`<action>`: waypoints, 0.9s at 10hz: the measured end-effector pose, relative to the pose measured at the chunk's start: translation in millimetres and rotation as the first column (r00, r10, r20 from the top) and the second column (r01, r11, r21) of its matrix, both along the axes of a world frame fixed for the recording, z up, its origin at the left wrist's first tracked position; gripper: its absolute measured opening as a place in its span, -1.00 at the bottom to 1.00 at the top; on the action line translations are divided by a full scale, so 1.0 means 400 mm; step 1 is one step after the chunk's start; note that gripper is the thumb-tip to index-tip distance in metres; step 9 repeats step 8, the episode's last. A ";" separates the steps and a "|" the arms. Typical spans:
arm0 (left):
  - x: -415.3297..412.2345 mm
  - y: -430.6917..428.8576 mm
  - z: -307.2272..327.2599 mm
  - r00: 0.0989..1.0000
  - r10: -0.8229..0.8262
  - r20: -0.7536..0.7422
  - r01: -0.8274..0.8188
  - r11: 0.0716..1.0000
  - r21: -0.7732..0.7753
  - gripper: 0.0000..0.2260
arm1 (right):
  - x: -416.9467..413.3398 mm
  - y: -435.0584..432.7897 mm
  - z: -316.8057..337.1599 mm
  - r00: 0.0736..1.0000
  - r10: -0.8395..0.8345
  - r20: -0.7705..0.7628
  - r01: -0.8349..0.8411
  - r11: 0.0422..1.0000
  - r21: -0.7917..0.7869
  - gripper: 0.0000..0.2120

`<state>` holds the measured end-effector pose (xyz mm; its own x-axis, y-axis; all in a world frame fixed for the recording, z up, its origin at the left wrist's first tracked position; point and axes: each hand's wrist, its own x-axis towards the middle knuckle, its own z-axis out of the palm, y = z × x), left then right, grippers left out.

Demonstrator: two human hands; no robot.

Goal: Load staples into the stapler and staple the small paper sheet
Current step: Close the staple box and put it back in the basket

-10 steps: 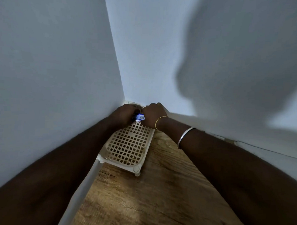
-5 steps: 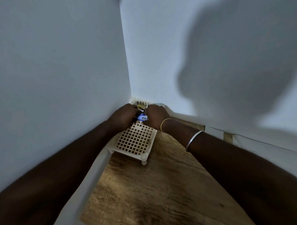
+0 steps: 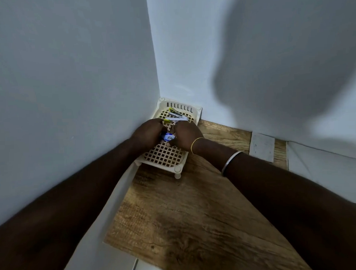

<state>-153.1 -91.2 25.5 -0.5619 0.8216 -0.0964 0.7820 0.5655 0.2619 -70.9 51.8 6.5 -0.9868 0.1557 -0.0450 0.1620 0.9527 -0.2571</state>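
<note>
A cream lattice tray (image 3: 165, 155) stands in the wall corner on a wooden surface. On its far part lies a stapler (image 3: 175, 115) with yellow ends, swung open, its metal parts showing. My left hand (image 3: 147, 133) and my right hand (image 3: 186, 135) meet over the tray's middle, both closed around a small blue and white box (image 3: 168, 136) that shows between them. I cannot see any small paper sheet; the hands hide what lies under them.
Two pale walls meet right behind the tray. The wooden board (image 3: 196, 215) stretches toward me. A white patch (image 3: 261, 147) sits at the board's far right edge. A large shadow falls on the right wall.
The view has tilted down and the open stapler at the tray's far end has come into sight. Both hands stay together on the small blue box, a little nearer the tray's middle.
</note>
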 end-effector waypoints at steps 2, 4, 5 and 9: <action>0.004 -0.001 -0.006 1.000 0.023 0.019 -0.022 1.000 -0.016 -0.76 | -0.002 0.004 -0.010 1.000 -0.002 0.004 0.002 0.999 0.041 -0.60; -0.001 0.002 -0.001 0.996 0.049 0.078 -0.050 0.999 0.004 -0.71 | 0.010 0.010 -0.003 1.000 0.003 0.014 -0.003 1.000 0.009 -0.51; -0.001 0.005 0.013 0.993 0.021 0.117 -0.024 0.999 0.029 -0.68 | 0.033 0.022 0.010 0.999 -0.006 -0.031 0.005 0.999 -0.044 -0.47; 0.109 0.021 0.070 0.993 0.026 0.118 -0.037 0.995 0.092 -0.63 | 0.209 0.057 0.092 0.991 -0.079 -0.111 0.061 0.985 -0.162 -0.51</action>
